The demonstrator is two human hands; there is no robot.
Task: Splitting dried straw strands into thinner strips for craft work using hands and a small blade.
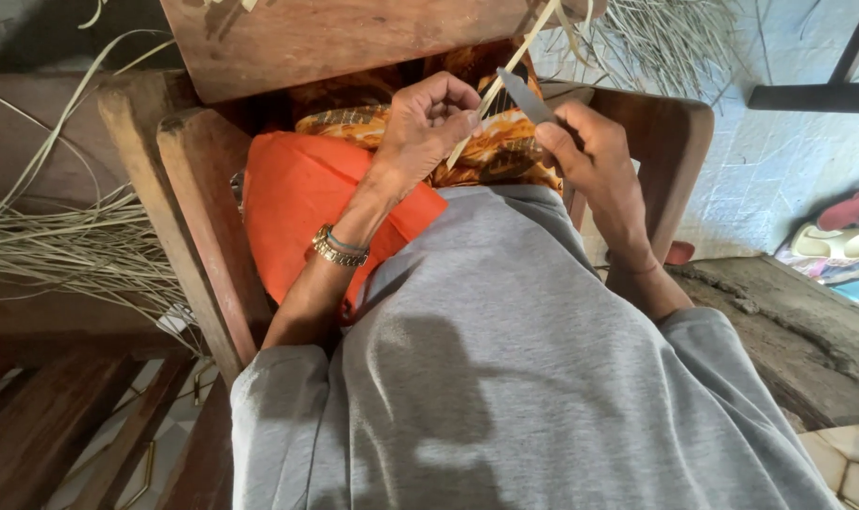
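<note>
Pale strip (pixel 494 93) of dried leaf runs diagonally between both hands, over the lap. Going left to right: a heap of loose dry strands (pixel 61 241) by the wooden chair arm (pixel 198 227), then the left hand (pixel 428 127), fingers curled tight and pinching the strip's lower end. Right hand (pixel 595 165) grips a grey knife blade (pixel 526 94) laid against the strip. Handle's buried in the fist, and the strip's top end runs out of shot
</note>
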